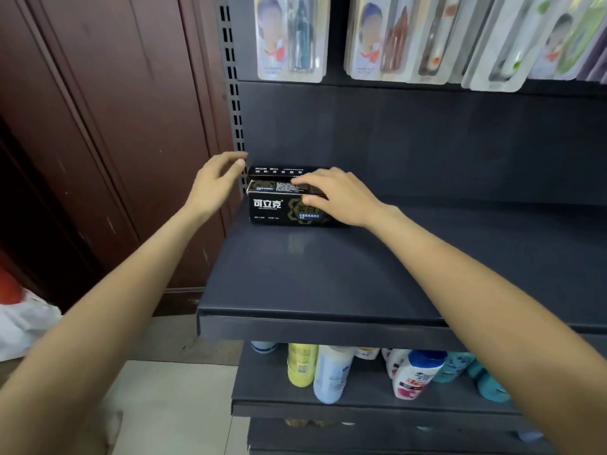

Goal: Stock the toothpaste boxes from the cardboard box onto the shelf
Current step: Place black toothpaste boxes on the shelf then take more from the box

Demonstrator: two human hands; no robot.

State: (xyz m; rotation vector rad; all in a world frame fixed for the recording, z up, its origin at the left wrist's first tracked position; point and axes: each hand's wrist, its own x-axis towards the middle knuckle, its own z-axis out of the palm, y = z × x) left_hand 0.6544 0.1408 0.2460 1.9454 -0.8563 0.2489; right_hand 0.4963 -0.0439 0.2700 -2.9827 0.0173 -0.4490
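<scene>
Forearms stretch to the shelf (312, 277): right hand (341, 198) curls over the front toothpaste box (279, 208) at back-left, seating it; left hand (213, 185) hovers slack, holding nothing. Next, probably, fetching more boxes.

Right hand (338, 198) grips front toothpaste box (279, 206) (left hand (216, 185) beside)
</scene>
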